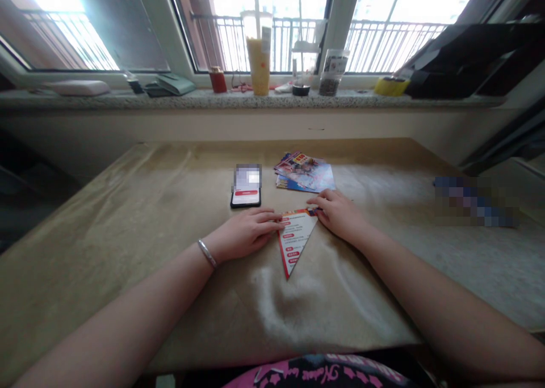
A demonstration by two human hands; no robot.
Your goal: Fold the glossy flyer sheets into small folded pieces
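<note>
A folded paper leaflet (294,236) lies on the table in front of me. It is a triangle with its point toward me, white with printed text and red edging. My left hand (249,230) rests palm down at its left side, with fingers stretched out and the fingertips on the upper left edge. A silver bangle (206,253) circles the left wrist. At the upper right corner, my right hand (338,215) has its fingers and thumb closed on the paper, hiding that corner.
Beyond the hands lie a phone (246,195) with its screen lit and a fanned stack of colourful leaflets (315,175). A blurred flat item (472,202) is at the right. Cups, including a tall yellow drink (258,64), and yellow tape (392,86) stand on the windowsill (170,100).
</note>
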